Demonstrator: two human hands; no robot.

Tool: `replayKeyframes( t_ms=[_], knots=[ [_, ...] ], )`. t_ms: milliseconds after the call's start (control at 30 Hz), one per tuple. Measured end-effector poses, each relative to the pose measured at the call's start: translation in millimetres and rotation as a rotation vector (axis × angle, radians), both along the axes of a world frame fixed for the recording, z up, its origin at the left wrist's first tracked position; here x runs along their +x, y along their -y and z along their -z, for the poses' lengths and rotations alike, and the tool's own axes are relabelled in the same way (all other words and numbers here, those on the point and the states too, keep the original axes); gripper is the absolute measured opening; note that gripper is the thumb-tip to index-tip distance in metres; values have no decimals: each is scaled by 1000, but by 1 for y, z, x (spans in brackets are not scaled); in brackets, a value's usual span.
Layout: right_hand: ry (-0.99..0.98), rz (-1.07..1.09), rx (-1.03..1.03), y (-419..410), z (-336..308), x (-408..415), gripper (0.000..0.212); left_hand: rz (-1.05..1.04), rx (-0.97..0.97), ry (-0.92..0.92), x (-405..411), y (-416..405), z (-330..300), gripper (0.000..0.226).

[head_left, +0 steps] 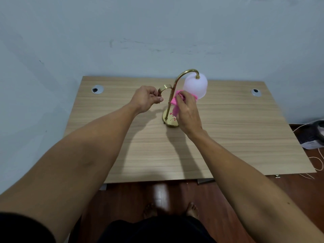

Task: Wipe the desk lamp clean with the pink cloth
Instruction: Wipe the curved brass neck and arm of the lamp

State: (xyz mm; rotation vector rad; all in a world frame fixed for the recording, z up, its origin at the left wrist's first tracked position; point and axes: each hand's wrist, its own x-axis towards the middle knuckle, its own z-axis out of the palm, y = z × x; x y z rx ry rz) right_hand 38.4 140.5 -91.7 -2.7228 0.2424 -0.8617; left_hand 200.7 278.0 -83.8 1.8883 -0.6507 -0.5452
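The desk lamp stands upright near the middle of the wooden desk, its round brass base flat on the top and its frosted white shade hanging from the taller curved arm. Going from the left: the left hand is closed in a pinch on the end of the lamp's shorter brass hook, thumb and fingers curled around it, apparently steadying the lamp. To its right rises the thin brass stem. Right of the stem, the right hand has its fingers closed on the bunched pink cloth, pressing it against the stem and the lower edge of the shade, with a tail of cloth hanging toward the base.

By my reading, the wiping is under way, not finished. The cloth is at mid-height. Whether the shade, upper arm, hook or base are already clean cannot be told; no dirt shows either way.
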Motion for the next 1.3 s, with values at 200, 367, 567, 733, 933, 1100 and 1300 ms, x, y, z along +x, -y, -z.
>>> replayKeyframes(
  t_ms=[200, 367, 567, 733, 933, 1100, 1300],
  knots=[
    [170, -136, -105, -21, -21, 13, 44, 11, 4, 6, 2, 0, -1, 23],
    [51, -195, -241, -29, -28, 42, 40, 48, -5, 42, -1, -2, -4, 5],
    [-17, -175, -342, -26, -26, 53, 32, 19, -14, 5, 2, 1, -2, 15],
    [43, -40, -117, -20, -29, 45, 47, 11, -48, -86, 5, 0, 1, 17],
    [220, 111, 234, -22, -18, 32, 40, -6, -28, -69, 6, 2, 3, 17],
    [115, -143, -78, -30, -15, 46, 44, 33, -30, -26, 5, 1, 1, 11],
    [98, -85, -117, -24, -10, 42, 48, 19, -31, -37, 2, -1, 1, 7]
  ],
)
